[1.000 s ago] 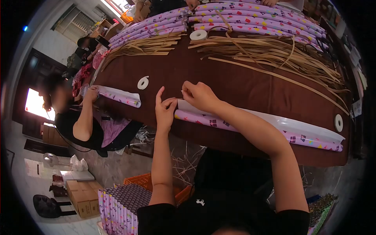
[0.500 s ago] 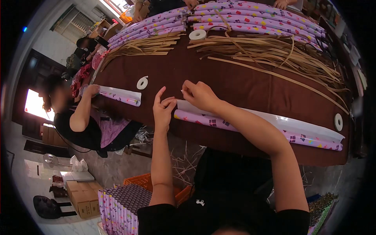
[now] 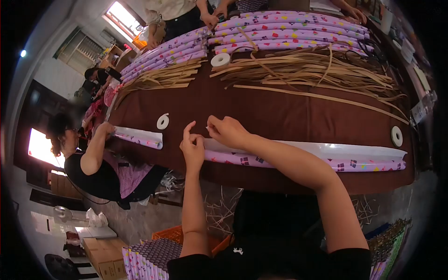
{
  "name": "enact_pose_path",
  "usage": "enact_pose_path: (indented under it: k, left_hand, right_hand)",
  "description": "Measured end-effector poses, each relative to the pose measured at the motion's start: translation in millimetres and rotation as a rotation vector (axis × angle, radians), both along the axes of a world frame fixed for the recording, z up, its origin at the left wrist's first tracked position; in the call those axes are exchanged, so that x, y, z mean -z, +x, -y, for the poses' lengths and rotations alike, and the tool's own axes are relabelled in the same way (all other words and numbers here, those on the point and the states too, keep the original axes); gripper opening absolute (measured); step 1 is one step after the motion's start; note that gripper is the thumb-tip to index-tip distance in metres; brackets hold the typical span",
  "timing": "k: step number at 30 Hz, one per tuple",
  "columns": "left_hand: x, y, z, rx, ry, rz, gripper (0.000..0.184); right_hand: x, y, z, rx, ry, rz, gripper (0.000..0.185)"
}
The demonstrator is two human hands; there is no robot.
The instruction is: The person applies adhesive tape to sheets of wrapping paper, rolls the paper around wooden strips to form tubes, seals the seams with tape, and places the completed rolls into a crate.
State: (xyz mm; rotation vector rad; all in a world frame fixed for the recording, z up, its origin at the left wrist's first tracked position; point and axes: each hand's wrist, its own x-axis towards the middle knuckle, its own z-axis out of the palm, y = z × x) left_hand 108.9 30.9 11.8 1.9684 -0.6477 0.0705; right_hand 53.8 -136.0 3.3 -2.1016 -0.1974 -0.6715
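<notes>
A: With the clock centred on the view, how far along are things, left to right?

B: At nine, a co-worker (image 3: 93,161) has a hand at one end of a part-rolled strip of paper (image 3: 140,136). At eleven, closed printed rolls (image 3: 170,52) lie side by side and look finished.

A: And the person's own hands?

B: Just inside nine, the left hand (image 3: 192,149) is half curled, index finger raised, at the near sheet's left end; I can't tell whether it grips the edge. Almost at the centre, the right hand (image 3: 228,133) is curled in above that end. A white fleck shows at its fingertips, but I can't tell if it is held.

A: The sheet itself?

B: The purple printed sheet (image 3: 336,151) runs from the centre towards three. I'd call it part done: the near side is rolled, while the white inner face lies open along the far side.

A: Containers?

B: A white plastic bag (image 3: 95,218) sits at eight, contents unclear. Cardboard boxes (image 3: 100,254) stand between seven and eight, insides hidden. At seven there's an orange basket (image 3: 170,233); upright tubes (image 3: 156,254) block it, so I can't tell what it holds.
</notes>
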Motion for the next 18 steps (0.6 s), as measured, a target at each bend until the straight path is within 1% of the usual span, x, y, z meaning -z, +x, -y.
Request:
enact_pose_path:
  k: [1,4,5,7,8,9,10,11,12,14,15,16,18]
  left_hand:
    - [-1.2,-2.9,4.9,0.019,-0.007,0.007,0.041]
    - [-11.4,-23.4,23.7,-0.354,0.539,0.935,0.034]
    - [-16.5,-38.9,29.7,-0.229,0.429,0.835,0.03]
    - [-15.7,-76.7,44.0,0.044,0.241,0.533,0.024]
    - [-16.7,-89.4,51.4,0.194,0.231,0.581,0.021]
    - [-17.6,-101.1,58.5,0.343,0.22,0.625,0.019]
    - [-18.7,-114.4,66.5,0.416,0.183,0.629,0.019]
    - [-18.2,-125.2,74.0,0.488,0.147,0.631,0.02]
    - [-15.0,-132.3,80.6,0.491,0.134,0.631,0.02]
    - [-10.7,-143.2,89.8,0.692,0.159,0.667,0.023]
    - [-10.8,-145.4,91.8,0.698,0.212,0.727,0.029]
    - [-11.7,-146.7,93.1,0.697,0.204,0.731,0.029]
    - [-14.0,-148.3,95.4,0.758,0.284,0.709,0.035]
  right_hand:
    - [0.3,0.6,1.3,0.019,-0.007,0.007,0.014]
    - [0.3,5.1,8.6,0.095,0.006,-0.077,0.015]
    - [0.0,6.3,14.3,0.111,0.001,-0.068,0.015]
    - [-3.0,7.5,27.8,0.068,0.116,-0.158,0.015]
    - [-4.7,9.6,37.1,0.077,0.105,-0.154,0.015]
    - [-7.3,13.2,49.8,-0.035,0.238,-0.252,0.016]
    - [-16.0,13.6,61.3,-0.146,0.37,-0.351,0.017]
    - [-23.6,11.8,71.3,-0.185,0.462,-0.452,0.016]
    - [-26.8,10.7,78.6,-0.176,0.453,-0.455,0.016]
    - [-31.2,6.7,88.8,-0.214,0.64,-0.449,0.014]
    - [-29.4,6.2,92.6,-0.23,0.651,-0.432,0.014]
    - [-27.6,6.9,94.1,-0.226,0.644,-0.432,0.014]
    - [-26.6,7.2,94.2,-0.242,0.682,-0.429,0.014]
